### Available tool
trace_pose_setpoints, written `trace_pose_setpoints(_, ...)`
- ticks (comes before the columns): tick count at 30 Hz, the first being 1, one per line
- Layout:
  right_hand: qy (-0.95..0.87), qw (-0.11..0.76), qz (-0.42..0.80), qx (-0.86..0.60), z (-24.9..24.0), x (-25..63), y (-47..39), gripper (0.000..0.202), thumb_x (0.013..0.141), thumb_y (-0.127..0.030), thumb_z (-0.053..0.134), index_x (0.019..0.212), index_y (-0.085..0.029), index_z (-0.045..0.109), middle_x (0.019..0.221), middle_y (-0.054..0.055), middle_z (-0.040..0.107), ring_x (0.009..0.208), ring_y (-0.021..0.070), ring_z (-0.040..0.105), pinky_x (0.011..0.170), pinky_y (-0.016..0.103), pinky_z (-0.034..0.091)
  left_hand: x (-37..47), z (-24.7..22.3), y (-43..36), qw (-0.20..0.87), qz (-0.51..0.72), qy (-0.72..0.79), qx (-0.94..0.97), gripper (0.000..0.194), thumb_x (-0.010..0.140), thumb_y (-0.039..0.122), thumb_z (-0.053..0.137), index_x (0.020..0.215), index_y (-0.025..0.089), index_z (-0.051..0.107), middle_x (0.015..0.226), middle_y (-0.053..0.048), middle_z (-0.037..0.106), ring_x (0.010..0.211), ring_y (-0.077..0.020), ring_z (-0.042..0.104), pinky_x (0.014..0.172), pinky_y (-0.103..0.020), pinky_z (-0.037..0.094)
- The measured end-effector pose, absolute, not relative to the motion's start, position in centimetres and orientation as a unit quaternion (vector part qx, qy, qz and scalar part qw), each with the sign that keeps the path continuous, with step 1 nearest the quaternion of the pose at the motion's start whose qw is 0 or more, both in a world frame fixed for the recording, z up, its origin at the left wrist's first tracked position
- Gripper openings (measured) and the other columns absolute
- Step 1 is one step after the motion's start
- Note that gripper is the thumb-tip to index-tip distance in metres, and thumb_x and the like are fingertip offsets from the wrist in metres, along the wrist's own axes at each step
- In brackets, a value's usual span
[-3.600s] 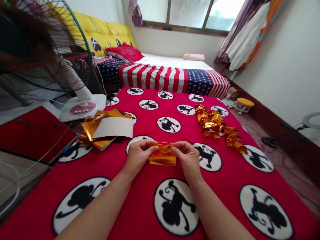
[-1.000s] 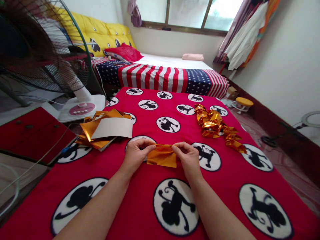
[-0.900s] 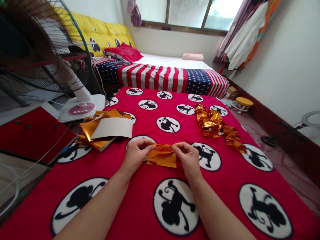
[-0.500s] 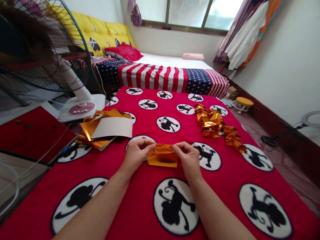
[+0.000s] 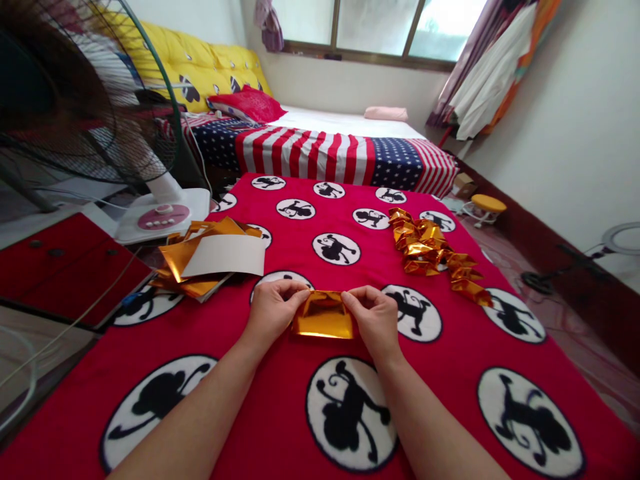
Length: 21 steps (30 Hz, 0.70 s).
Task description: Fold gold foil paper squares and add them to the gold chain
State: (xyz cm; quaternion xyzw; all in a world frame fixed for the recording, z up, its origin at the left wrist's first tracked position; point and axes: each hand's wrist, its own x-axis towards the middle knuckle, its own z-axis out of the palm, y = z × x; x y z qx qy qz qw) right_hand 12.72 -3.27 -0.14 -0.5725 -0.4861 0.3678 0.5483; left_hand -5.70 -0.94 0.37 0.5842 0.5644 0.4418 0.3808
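Between my hands is a sheet of shiny gold foil paper (image 5: 324, 317), roughly rectangular, low over the red cloth (image 5: 280, 413). My left hand (image 5: 274, 308) pinches its upper left corner between thumb and fingers. At the upper right corner, my right hand (image 5: 373, 312) grips it the same way. A pile of gold foil sheets (image 5: 173, 257) lies to the left, with a pale sheet of paper (image 5: 227, 255) on top. Folded gold foil pieces (image 5: 423, 247) form a loose heap at the right.
A running fan (image 5: 163, 210) stands on the left beside a red-topped box (image 5: 70, 263). Beyond the cloth is a bed (image 5: 310, 157) with a striped and starred cover. A yellow stool (image 5: 487, 203) sits on the floor at the right.
The foil's lower edge has tipped slightly toward me, and its surface now reflects more brightly. Both hands keep their pinch and have barely shifted.
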Motion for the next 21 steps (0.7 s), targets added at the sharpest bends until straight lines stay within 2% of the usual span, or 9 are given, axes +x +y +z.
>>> trace_pose_setpoints(7,-0.513,0.503,0.317,-0.619,-0.51,12.73,-3.31,0.023,0.076,-0.038,0.07,0.067,-0.017,0.068,0.06,0.003,0.067,0.052,0.0141,0.057,0.05,0.023,0.041,-5.79,0.12,-0.63,0.344,0.389,0.588,0.62,0.016,0.073,0.027,0.064,0.074,0.019,0.077,0.071,-0.003,0.076,0.065,-0.018,0.069,0.059,-0.024,0.049)
trace_pose_setpoints(14,-0.569,0.41,0.22,-0.678,-0.59,12.84,-3.37,0.02,0.077,-0.036,0.065,0.065,-0.02,0.067,0.061,0.001,0.067,0.057,0.0157,0.06,0.053,0.024,0.039,-5.71,0.2,-0.65,0.266,0.345,0.613,0.659,0.012,0.072,0.024,0.065,0.072,0.021,0.077,0.076,-0.002,0.076,0.069,-0.0167,0.067,0.066,-0.025,0.048)
trace_pose_setpoints(21,-0.609,0.301,0.141,-0.72,0.17,12.68,-3.46,0.018,0.077,-0.035,0.062,0.064,-0.024,0.067,0.063,-0.002,0.068,0.059,0.0157,0.06,0.056,0.026,0.034,-5.62,0.01,-0.96,0.22,0.302,0.655,0.657,0.009,0.07,0.03,0.069,0.072,0.025,0.076,0.07,-0.001,0.073,0.061,-0.0164,0.062,0.059,-0.026,0.043)
